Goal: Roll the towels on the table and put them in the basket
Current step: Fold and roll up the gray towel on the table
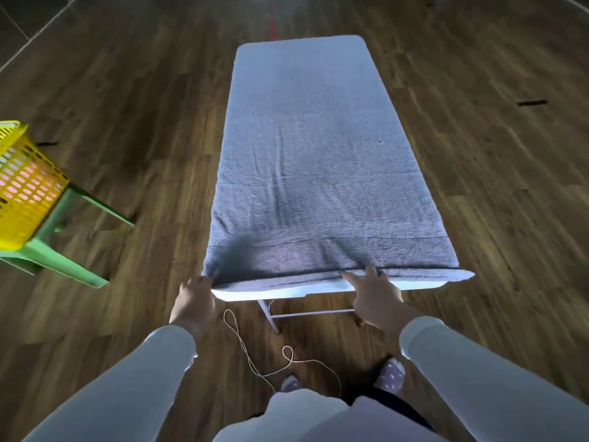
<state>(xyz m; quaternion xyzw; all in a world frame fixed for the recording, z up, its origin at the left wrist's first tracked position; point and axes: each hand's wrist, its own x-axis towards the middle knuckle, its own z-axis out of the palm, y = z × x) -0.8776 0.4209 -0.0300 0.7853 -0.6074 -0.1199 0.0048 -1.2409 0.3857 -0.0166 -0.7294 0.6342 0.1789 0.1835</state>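
Note:
A grey-blue towel [312, 161] lies spread flat along a narrow white table [318, 290], covering nearly all of its top. My left hand [195, 296] is at the towel's near left corner, its fingers curled round the edge. My right hand [374, 295] rests on the near edge toward the middle, fingers stretched onto the cloth. A yellow perforated basket [25, 186] stands at the far left on a green plastic stool [60, 250], with something pink showing through its wall.
Dark wooden floor surrounds the table on all sides. A thin cord [255, 355] loops on the floor by my feet, under the table's near end. Black tape marks lie on the floor at right [531, 103] and left.

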